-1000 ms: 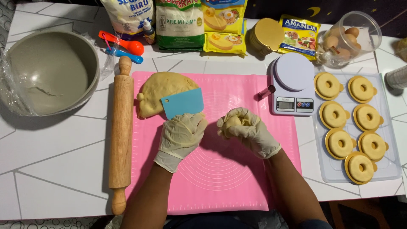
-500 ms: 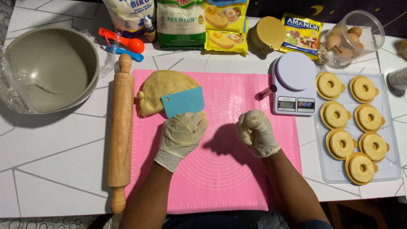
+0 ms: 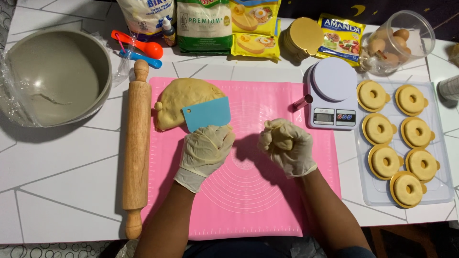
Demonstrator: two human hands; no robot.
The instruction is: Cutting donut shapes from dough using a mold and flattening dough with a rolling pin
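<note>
My left hand (image 3: 206, 152), in a cream glove, grips the lower edge of a blue plastic scraper (image 3: 206, 113) that rests against a big lump of yellow dough (image 3: 180, 99) on the pink mat (image 3: 248, 191). To its right, my right hand (image 3: 288, 147), also gloved, is balled into a fist above the middle of the mat. It closes around a small dough piece, of which only a bit shows at the top of the fist.
A wooden rolling pin (image 3: 136, 143) lies along the mat's left edge, with a grey bowl (image 3: 55, 76) beyond it. On the right are a kitchen scale (image 3: 332, 91), a small metal cutter (image 3: 302, 102) and a tray (image 3: 442, 191) of ring-shaped doughs on gold discs. Ingredient bags, measuring spoons (image 3: 141, 48) and an egg jar (image 3: 399, 43) line the back.
My right hand has closed from an open hold, with the dough piece showing, into a tight fist around it. The left hand and scraper have stayed put.
</note>
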